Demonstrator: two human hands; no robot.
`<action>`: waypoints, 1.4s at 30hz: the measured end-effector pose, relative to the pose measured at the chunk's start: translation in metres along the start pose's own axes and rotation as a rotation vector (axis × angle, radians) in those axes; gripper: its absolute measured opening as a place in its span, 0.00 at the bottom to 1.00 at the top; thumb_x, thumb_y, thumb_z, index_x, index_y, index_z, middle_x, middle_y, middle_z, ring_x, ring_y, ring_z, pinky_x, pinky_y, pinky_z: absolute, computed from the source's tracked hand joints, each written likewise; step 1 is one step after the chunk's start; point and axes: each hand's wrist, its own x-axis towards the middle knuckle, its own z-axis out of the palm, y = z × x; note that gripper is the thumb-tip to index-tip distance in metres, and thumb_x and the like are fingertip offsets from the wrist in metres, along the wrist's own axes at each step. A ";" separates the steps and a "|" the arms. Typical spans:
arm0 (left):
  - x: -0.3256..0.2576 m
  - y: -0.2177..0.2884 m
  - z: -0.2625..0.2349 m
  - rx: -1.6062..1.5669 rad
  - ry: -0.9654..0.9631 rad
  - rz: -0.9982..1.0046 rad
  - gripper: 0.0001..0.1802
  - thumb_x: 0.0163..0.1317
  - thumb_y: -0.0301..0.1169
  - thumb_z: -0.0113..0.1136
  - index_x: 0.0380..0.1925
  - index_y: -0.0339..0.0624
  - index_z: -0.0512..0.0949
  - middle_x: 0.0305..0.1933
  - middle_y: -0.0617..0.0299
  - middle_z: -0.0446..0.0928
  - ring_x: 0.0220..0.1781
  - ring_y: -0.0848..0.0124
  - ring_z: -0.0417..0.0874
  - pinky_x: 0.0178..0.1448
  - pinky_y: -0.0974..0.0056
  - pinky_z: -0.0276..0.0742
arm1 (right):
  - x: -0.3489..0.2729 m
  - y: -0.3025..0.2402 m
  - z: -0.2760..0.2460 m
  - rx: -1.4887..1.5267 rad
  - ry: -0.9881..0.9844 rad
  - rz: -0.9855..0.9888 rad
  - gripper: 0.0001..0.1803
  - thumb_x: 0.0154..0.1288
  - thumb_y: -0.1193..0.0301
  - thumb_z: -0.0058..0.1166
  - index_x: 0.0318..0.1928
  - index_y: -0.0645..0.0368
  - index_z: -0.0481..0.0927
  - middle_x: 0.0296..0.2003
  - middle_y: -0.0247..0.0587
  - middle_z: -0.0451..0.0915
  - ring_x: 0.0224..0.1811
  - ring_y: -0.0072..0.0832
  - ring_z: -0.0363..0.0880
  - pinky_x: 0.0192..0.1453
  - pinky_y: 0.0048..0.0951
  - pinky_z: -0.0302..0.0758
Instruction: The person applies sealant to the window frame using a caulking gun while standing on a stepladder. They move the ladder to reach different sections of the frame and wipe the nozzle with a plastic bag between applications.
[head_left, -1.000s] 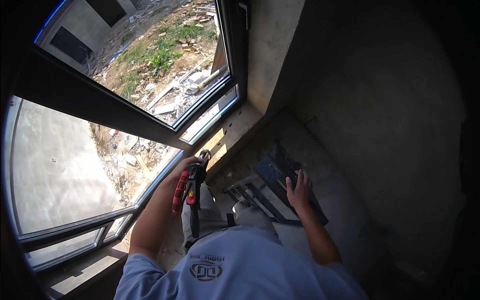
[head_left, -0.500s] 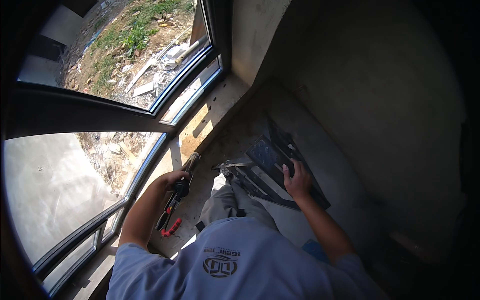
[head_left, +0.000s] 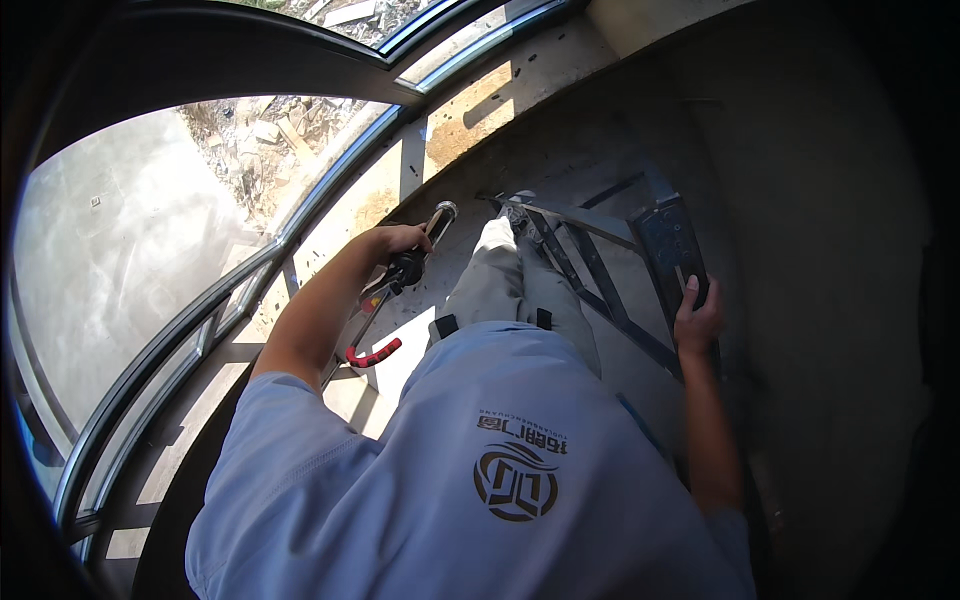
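My left hand (head_left: pixel 405 242) is closed around a caulking gun (head_left: pixel 440 222) beside the window sill. Its barrel points up and away, and its rod runs back to a red hooked end (head_left: pixel 375 354). On the right, my right hand (head_left: pixel 698 318) is wrapped around the near end of the dark top step of a metal folding step ladder (head_left: pixel 668 245). The thumb lies on the step's face and the fingers go round its outer edge, partly hidden. The ladder's dark legs and rails slant across the floor beside my legs.
A dark-framed window (head_left: pixel 330 195) curves along the left, with bare concrete and rubble outside. Its sunlit sill (head_left: pixel 470 120) carries dust and small dark bits. A grey wall (head_left: pixel 830 250) stands at the right. My feet are on the shaded floor between the sill and the ladder.
My right hand has gone from spread fingers at the step ladder to a grip on its top step, which has swung right. The caulking gun stays in my left hand. The view has shifted.
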 end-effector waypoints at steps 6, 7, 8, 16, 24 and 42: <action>-0.021 0.011 -0.009 -0.120 -0.125 0.152 0.48 0.66 0.34 0.58 0.84 0.59 0.49 0.66 0.50 0.75 0.37 0.70 0.86 0.37 0.63 0.86 | -0.003 0.002 0.002 0.014 -0.065 0.044 0.21 0.79 0.54 0.52 0.53 0.60 0.82 0.42 0.54 0.85 0.43 0.55 0.85 0.44 0.46 0.79; -0.029 0.013 -0.015 -0.135 -0.224 0.166 0.46 0.67 0.36 0.57 0.84 0.59 0.51 0.67 0.52 0.74 0.44 0.70 0.86 0.42 0.63 0.86 | -0.003 0.003 0.002 0.015 -0.073 0.046 0.21 0.79 0.55 0.52 0.53 0.60 0.81 0.42 0.54 0.85 0.43 0.55 0.85 0.44 0.46 0.79; -0.035 0.014 -0.016 -0.174 -0.253 0.184 0.46 0.67 0.36 0.58 0.84 0.60 0.51 0.67 0.53 0.74 0.44 0.70 0.86 0.43 0.63 0.87 | -0.003 0.004 0.002 0.014 -0.073 0.039 0.21 0.80 0.55 0.52 0.53 0.61 0.81 0.42 0.54 0.85 0.43 0.55 0.85 0.45 0.46 0.79; -0.068 0.032 0.001 -0.298 -0.353 0.255 0.49 0.65 0.38 0.61 0.84 0.64 0.50 0.55 0.51 0.76 0.41 0.67 0.84 0.44 0.62 0.86 | -0.006 0.012 0.002 0.029 -0.125 0.076 0.22 0.79 0.56 0.51 0.55 0.62 0.81 0.43 0.56 0.85 0.44 0.55 0.86 0.45 0.45 0.79; -0.035 0.022 -0.012 -0.075 -0.156 0.178 0.50 0.65 0.38 0.64 0.84 0.65 0.51 0.55 0.55 0.78 0.36 0.72 0.81 0.40 0.67 0.82 | -0.002 0.014 -0.004 0.075 -0.185 0.056 0.23 0.78 0.56 0.51 0.56 0.64 0.80 0.44 0.57 0.85 0.45 0.56 0.86 0.47 0.47 0.80; 0.053 -0.095 -0.006 -0.291 0.021 0.139 0.52 0.60 0.31 0.64 0.83 0.63 0.52 0.42 0.58 0.78 0.25 0.73 0.80 0.28 0.66 0.80 | -0.013 0.028 -0.004 0.115 -0.184 0.024 0.27 0.77 0.58 0.52 0.62 0.71 0.75 0.52 0.61 0.81 0.54 0.54 0.82 0.60 0.44 0.76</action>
